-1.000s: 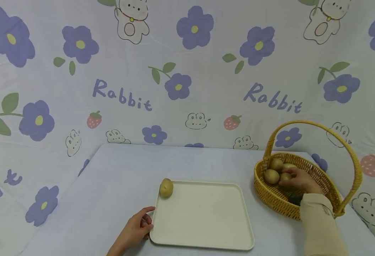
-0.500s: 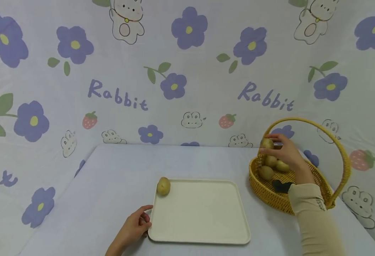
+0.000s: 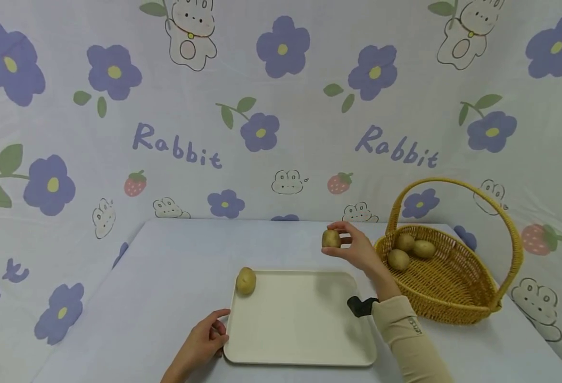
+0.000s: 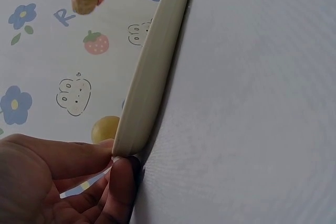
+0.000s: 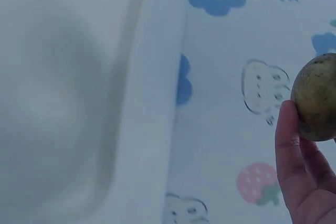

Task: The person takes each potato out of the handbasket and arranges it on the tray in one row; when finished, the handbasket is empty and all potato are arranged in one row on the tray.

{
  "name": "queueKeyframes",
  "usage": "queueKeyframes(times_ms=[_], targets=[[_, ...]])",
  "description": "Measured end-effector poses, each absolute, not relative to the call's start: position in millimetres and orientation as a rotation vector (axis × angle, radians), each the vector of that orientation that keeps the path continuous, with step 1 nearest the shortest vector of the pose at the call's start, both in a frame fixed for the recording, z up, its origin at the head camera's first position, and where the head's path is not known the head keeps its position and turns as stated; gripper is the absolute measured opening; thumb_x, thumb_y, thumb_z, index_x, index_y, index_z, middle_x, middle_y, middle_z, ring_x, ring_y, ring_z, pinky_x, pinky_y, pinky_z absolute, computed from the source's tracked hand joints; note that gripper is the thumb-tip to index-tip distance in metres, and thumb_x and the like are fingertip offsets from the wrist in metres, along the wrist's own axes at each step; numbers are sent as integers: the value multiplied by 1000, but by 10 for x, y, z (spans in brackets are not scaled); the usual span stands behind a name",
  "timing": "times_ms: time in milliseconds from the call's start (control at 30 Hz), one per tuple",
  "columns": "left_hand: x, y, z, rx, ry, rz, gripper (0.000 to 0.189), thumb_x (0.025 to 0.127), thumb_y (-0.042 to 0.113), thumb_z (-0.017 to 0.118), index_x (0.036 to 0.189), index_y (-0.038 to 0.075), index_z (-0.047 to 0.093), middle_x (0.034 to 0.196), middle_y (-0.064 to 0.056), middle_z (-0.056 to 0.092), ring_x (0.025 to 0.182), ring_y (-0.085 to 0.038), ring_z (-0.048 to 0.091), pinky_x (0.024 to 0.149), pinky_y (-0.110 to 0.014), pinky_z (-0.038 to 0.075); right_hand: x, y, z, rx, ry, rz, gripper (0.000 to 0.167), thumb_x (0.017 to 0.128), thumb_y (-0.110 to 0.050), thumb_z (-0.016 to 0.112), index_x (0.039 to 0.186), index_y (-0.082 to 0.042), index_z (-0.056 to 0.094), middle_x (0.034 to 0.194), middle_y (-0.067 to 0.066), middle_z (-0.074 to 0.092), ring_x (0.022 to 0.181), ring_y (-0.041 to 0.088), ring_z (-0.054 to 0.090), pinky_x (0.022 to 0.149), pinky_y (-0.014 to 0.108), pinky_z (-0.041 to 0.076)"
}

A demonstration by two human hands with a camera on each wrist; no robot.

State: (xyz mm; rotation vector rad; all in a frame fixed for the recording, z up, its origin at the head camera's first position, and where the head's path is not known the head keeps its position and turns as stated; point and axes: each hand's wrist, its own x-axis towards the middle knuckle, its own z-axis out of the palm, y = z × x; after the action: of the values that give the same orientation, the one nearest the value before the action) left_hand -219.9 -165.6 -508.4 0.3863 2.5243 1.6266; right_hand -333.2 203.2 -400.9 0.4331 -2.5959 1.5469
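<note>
My right hand (image 3: 360, 252) holds a potato (image 3: 331, 239) between thumb and fingers, raised over the far right corner of the cream tray (image 3: 300, 319). In the right wrist view the same potato (image 5: 317, 98) shows at the right edge, fingertips against its skin. A second potato (image 3: 246, 281) lies at the tray's far left corner. My left hand (image 3: 199, 343) is at the tray's left side; in the left wrist view its thumb and a finger pinch the tray's rim (image 4: 149, 72).
A yellow wicker basket (image 3: 434, 306) with a tall arched handle stands on the right, holding three potatoes (image 3: 398, 260) at its left end. A black wrist camera (image 3: 360, 306) sits at the right cuff. A patterned cloth (image 3: 281, 159) hangs behind the white table.
My right hand reached into the basket, lifted a potato out past the handle, and carried it left to above the tray's far right corner. The left hand stays at the tray's edge.
</note>
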Motion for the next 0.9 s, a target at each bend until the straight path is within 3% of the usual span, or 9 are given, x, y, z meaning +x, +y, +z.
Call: queueKeyframes(times_ms=[267, 767, 900], targets=[[-2195, -1647, -5075, 377, 2515, 1635, 50, 80, -7, 60, 128, -7, 46, 86, -8, 49, 59, -8, 50, 48, -22, 50, -3365, 1652, -4365, 376, -2607, 1685, 60, 74, -22, 80, 126, -10, 52, 121, 14, 50, 102, 31, 54, 73, 31, 51], [-2193, -1648, -5052, 366, 2502, 1638, 50, 81, -8, 60, 129, -6, 46, 86, -8, 49, 59, -8, 50, 49, -22, 50, -3388, 1077, -4812, 368, -2661, 1619, 54, 66, -14, 84, 114, -9, 60, 105, 7, 60, 83, 21, 57, 73, 31, 48], [-2192, -1655, -5057, 363, 2502, 1634, 50, 81, -8, 60, 129, -6, 46, 86, -8, 49, 59, -8, 49, 48, -22, 50, -3387, 975, -4876, 414, -2682, 1617, 52, 68, -15, 84, 114, -9, 60, 107, 8, 60, 87, 21, 60, 77, 33, 50]])
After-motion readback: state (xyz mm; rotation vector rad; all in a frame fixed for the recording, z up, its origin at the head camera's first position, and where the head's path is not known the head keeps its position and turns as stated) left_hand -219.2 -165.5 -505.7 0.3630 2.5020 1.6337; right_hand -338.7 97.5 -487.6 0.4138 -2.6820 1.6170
